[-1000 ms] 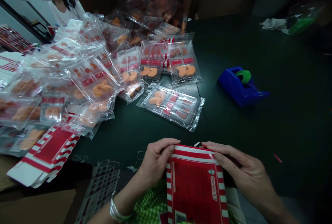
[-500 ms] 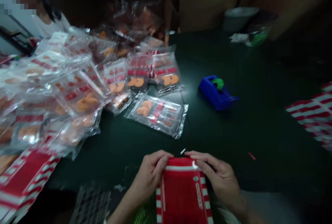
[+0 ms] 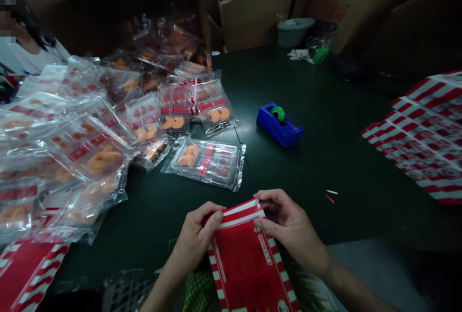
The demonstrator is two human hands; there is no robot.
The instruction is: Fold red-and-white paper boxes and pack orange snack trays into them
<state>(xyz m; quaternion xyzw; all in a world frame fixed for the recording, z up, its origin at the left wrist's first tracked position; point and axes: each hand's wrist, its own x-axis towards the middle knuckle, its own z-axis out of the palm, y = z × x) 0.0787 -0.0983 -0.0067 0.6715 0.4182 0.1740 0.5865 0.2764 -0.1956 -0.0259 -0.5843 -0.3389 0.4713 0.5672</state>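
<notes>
Left hand [image 3: 197, 235] closed on the flat red-and-white striped carton [image 3: 241, 259], fingers curled over its upper edge, thumb on the printed face. Right hand [image 3: 290, 220] wider, fingers behind the top corner, thumb in front. Carton sits between the hands, just off the dark table [image 3: 325, 215] (light, thin card, probably creases easily; edges by the fingertips look the safest hold). Bagged orange blister packs [image 3: 204, 162] lie beyond the fingers; blue tape dispenser [image 3: 279, 124] ahead of the right hand.

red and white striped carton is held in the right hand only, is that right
No, it isn't in one hand alone: the head view shows the red and white striped carton held in both hands, with the left hand at its left side and the right hand at its right side.
</notes>
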